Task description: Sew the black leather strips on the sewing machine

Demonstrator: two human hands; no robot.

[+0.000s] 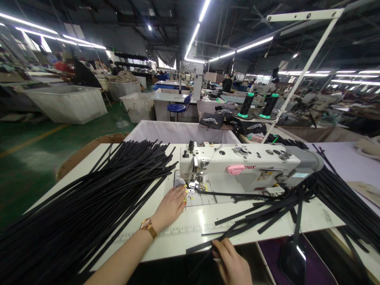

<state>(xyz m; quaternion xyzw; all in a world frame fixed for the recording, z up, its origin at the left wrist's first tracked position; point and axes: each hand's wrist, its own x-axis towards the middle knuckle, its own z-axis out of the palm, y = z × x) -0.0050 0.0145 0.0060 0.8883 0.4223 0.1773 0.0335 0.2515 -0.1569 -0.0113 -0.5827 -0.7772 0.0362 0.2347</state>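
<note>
My left hand (172,204), with a gold watch (148,227) on its wrist, lies with fingers stretched out beside the presser foot (194,186) of a white sewing machine (219,166). Its fingertips partly cover the needle plate. A narrow black strap (234,194) runs from the presser foot to the right along the machine bed. Down at the table's front edge, my right hand (231,261) is closed, thumb and fingers pinching a black strap (200,247). The part of this strap inside the hand is hidden.
Long black straps (89,202) are heaped on the left of the table; more straps (344,198) lie right of the machine. Thread cones (247,106) and a white thread stand (308,59) rise behind. A lined bin (184,131) stands beyond the table; other people work farther back.
</note>
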